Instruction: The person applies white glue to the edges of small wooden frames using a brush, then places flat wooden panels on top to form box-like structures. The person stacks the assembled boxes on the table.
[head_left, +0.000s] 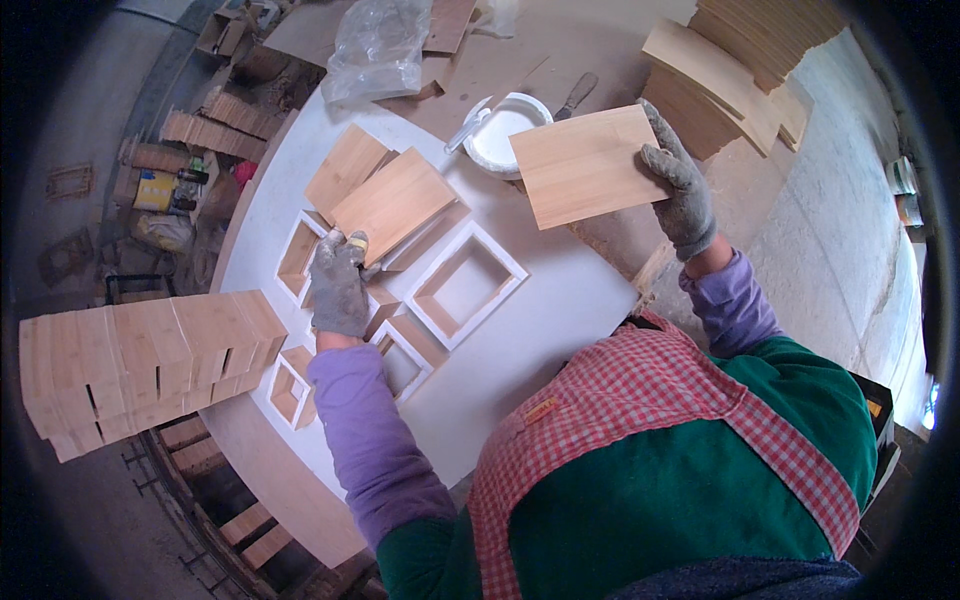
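Observation:
My right hand, in a grey work glove, grips a rectangular thin wooden panel by its right edge, thumb on the face. The panel is raised beside a white tub. My left hand, also gloved, has its fingers at the near corner of another wooden panel, which lies tilted over a wooden box frame. Under and around that hand stand several open wooden box frames with white-coated rims, such as a larger one and a small one. A further panel lies behind.
A white tub of white paste holds a tool; a dark-handled scraper lies beside it. Stacked wooden boxes rise at the left edge of the white tabletop. Piled wooden sheets stand at upper right, plastic film at the top.

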